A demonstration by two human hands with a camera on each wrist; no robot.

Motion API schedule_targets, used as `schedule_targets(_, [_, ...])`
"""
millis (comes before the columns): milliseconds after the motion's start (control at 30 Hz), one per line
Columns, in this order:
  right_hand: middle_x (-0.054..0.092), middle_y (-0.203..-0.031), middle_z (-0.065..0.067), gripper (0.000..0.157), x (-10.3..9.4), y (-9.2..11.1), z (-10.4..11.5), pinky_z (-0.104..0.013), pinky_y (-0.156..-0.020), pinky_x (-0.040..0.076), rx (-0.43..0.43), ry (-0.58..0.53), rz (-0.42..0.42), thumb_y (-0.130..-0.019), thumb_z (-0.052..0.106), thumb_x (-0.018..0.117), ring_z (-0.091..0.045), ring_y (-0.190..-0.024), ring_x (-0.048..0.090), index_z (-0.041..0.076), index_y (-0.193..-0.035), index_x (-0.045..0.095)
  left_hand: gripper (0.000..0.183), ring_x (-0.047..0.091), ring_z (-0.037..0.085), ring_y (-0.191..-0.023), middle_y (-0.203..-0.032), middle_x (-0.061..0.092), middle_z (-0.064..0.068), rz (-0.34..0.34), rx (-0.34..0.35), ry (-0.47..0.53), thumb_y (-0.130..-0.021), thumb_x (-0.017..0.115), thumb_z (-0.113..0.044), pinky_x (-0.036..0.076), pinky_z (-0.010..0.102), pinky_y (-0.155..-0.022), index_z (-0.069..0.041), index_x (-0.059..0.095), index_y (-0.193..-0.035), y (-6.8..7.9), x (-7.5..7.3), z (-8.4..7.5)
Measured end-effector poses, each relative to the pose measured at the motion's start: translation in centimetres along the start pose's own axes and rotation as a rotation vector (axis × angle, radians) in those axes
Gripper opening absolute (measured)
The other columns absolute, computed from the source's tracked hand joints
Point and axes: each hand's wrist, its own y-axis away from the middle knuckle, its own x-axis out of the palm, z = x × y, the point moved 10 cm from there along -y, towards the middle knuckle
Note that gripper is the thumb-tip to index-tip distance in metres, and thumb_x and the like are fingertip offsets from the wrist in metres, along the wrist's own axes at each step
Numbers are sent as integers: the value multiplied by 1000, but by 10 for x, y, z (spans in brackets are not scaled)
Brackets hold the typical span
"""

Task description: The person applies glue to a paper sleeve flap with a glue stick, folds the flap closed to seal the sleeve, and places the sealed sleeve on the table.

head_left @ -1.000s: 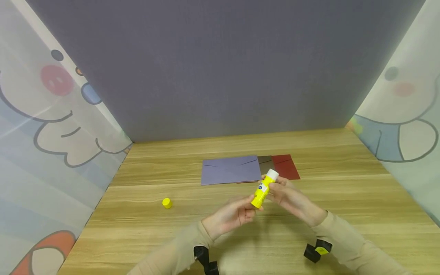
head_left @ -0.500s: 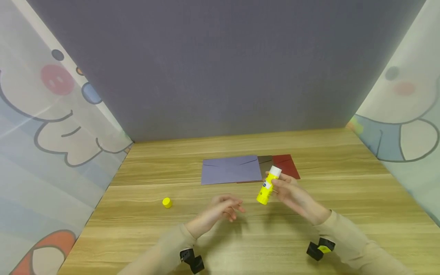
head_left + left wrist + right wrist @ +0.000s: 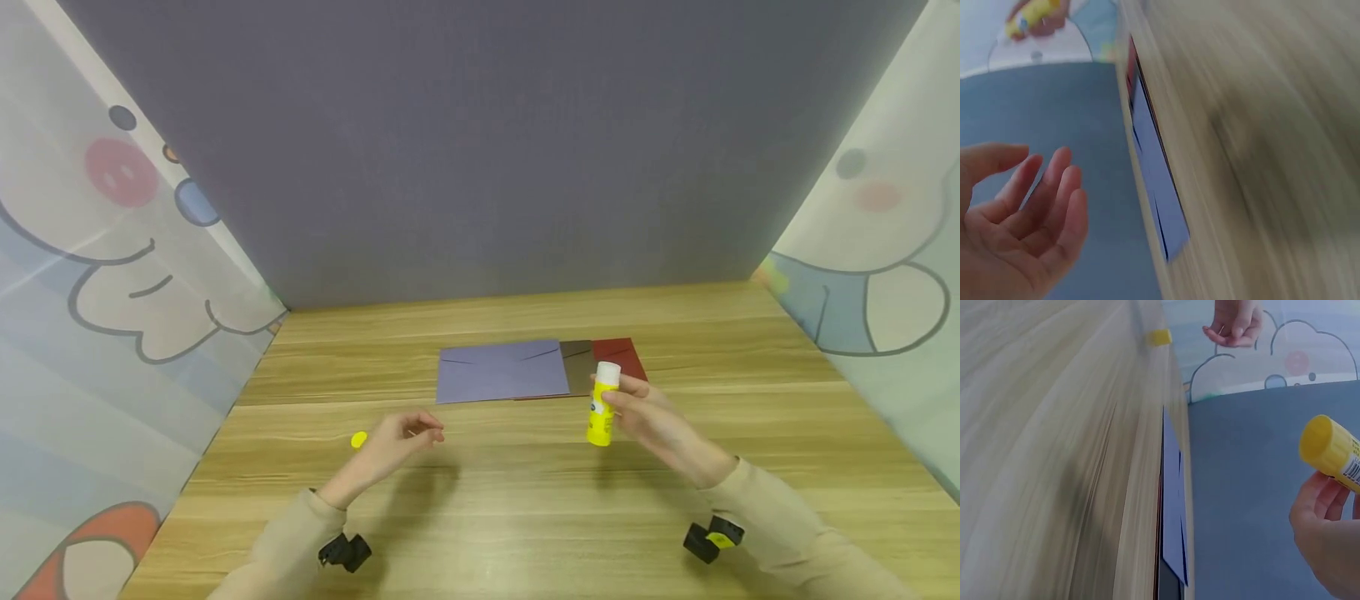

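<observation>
My right hand [image 3: 671, 429] grips a yellow glue stick [image 3: 600, 423] with a white top, nearly upright above the table. In the right wrist view the yellow bottom end of the glue stick [image 3: 1329, 447] faces the camera. My left hand [image 3: 386, 450] holds nothing; its fingers are loosely curved in the air, as the left wrist view also shows on the hand [image 3: 1022, 225]. Just behind it, partly covered, the yellow cap [image 3: 358, 439] stands on the table. Beyond both hands lies a purple envelope [image 3: 502, 372] over a brown envelope [image 3: 577, 367] and a red envelope [image 3: 618, 357].
The wooden table [image 3: 525, 517] runs back to a grey panel [image 3: 510, 167]. Printed cartoon curtains [image 3: 112, 233] hang at its left and right sides. Each wrist carries a small black camera [image 3: 345, 552].
My left hand has let go of the glue stick's lower end and moved left, near the cap. The right hand still holds the stick, now more upright and slightly farther right.
</observation>
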Motion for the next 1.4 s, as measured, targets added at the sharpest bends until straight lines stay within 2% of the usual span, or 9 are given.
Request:
schedule_targets(100, [58,-104,12,27,-7,2,0,-20,-83,42,20,96,-63,-88,6,49,-7,-91,50,25,-99,63,13,58,18,-77,-87,64,1,-56,-1,-154,-85,57,-12,48,25,-66,-5,64,-94,4,-19,9])
schedule_targets(167, [56,-106,10,24,-13,3,-1,-22,-87,41,50,178,-128,-87,8,52,-8,-95,49,18,-108,60,13,56,15,-79,-89,63,1,-85,1,-256,-84,59,-11,48,27,-69,-5,64,-94,6,-29,13])
schedule_targets(367, [50,-121,-15,59,-31,9,1,-46,-98,32,150,538,-317,-81,22,63,-26,-110,44,-6,-127,40,17,56,30,-92,-97,60,14,-135,67,-540,-79,64,-6,49,42,-77,2,62,-94,12,-50,18])
schedule_targets(467, [55,-115,-18,58,-34,11,4,-43,-92,39,133,645,-345,-78,24,67,-26,-105,49,-5,-123,46,21,53,37,-97,-101,58,18,-118,67,-605,-77,66,-4,47,46,-80,4,61,-96,13,-56,26])
schedule_targets(633, [63,-97,-11,51,-30,13,10,-27,-68,49,82,733,-328,-73,24,72,-13,-83,59,-2,-115,56,29,50,40,-101,-106,55,21,-49,21,-614,-75,66,-3,44,49,-83,6,59,-101,15,-61,44])
schedule_targets(767, [62,-96,-12,44,-24,12,13,-27,-61,51,-9,804,-280,-72,21,73,-16,-79,62,0,-108,61,35,49,41,-102,-109,53,22,6,-33,-577,-75,66,-4,44,49,-83,6,56,-107,16,-60,56])
schedule_targets(1033, [60,-88,-2,33,-9,13,21,-23,-67,49,-249,984,-195,-70,13,74,-10,-78,57,-1,-99,65,40,55,33,-88,-97,54,15,29,-95,-569,-70,72,-7,50,41,-76,7,57,-105,18,-57,74])
schedule_targets(1167, [60,-87,-1,31,-8,13,22,-24,-70,49,-292,999,-189,-70,11,74,-7,-76,55,-1,-97,66,35,57,27,-80,-89,53,13,5,-73,-574,-67,72,0,52,33,-68,10,59,-98,19,-57,76])
schedule_targets(1400, [60,-87,1,31,-8,13,22,-25,-72,49,-306,1004,-182,-70,13,74,-4,-77,54,0,-97,66,23,57,25,-78,-83,55,11,-47,-67,-573,-68,67,9,51,33,-67,9,62,-91,19,-62,82])
